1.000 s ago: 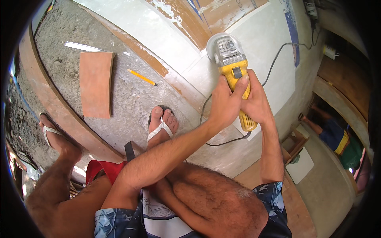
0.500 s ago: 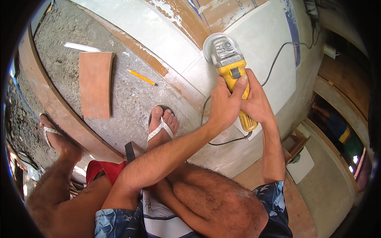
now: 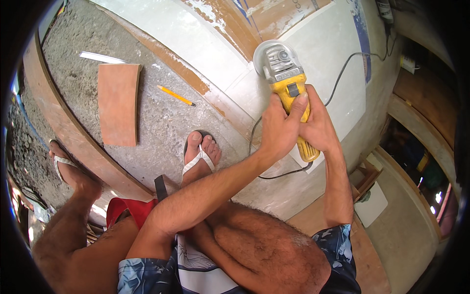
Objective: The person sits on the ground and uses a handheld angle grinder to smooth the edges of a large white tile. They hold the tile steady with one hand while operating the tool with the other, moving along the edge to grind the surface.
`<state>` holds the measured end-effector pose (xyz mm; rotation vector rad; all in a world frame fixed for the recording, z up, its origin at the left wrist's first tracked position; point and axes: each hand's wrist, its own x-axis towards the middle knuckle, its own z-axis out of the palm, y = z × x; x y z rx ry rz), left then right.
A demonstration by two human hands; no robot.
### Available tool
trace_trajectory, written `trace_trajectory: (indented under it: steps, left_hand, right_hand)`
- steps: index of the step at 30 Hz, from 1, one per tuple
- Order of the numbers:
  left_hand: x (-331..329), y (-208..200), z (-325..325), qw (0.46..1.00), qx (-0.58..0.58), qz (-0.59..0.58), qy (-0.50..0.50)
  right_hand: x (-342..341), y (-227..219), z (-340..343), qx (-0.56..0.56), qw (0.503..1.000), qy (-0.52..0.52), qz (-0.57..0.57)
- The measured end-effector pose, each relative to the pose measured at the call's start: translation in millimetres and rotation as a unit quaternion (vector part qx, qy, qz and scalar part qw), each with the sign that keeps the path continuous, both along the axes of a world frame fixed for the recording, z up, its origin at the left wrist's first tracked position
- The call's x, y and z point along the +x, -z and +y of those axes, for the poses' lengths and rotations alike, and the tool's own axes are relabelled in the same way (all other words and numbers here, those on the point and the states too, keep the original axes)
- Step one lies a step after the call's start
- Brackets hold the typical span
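A yellow and grey angle grinder is gripped by both of my hands, its round guarded head toward the far side. My left hand wraps its body from the left, the thumb lying across the top just behind the dark switch. From the right, my right hand closes round the same body, its palm partly hidden. The ribbed yellow tail sticks out below my hands, with a black cord trailing from it. Beneath the grinder lies a pale, dusty sheet. The underside of the disc is hidden.
A reddish-brown tile piece, a yellow pencil and a white strip lie on the rough concrete. A curved brown board runs by my feet. Brown cardboard is at the far side; wooden shelving stands right.
The grinder and both hands have shifted very slightly to the right, with the grip unchanged. In the dark opening at the far right, a person's arm has gone from view.
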<state>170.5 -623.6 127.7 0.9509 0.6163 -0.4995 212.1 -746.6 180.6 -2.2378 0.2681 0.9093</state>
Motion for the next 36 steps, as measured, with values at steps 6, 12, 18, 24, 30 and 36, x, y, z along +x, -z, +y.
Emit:
trace_trajectory:
  steps: [6,12,18,24,30,36]
  left_hand:
    - [3.4,-3.1,1.3,1.0,-0.008,0.006,0.0]
    - [3.1,-2.7,1.5,1.0,-0.009,0.007,-0.004]
    - [5.8,-10.9,9.6,1.0,-0.002,0.018,0.023]
    - [-6.5,-13.1,29.1,0.999,-0.008,0.016,0.026]
    - [-8.2,-2.0,35.6,0.999,-0.023,0.011,0.043]
    - [-7.9,1.2,36.7,0.999,-0.007,0.005,0.048]
  right_hand:
    - [0.7,-0.3,-0.3,0.008,1.0,0.006,-0.004]
    - [1.1,-3.3,3.3,-0.001,1.0,0.012,0.006]
    - [-5.7,-8.1,12.2,0.021,0.999,0.036,-0.012]
    - [-25.1,-8.9,40.0,0.051,0.993,0.107,-0.011]
    - [-26.4,-7.6,49.9,0.029,0.992,0.12,-0.002]
    - [-27.4,-4.6,48.4,0.026,0.993,0.116,-0.007]
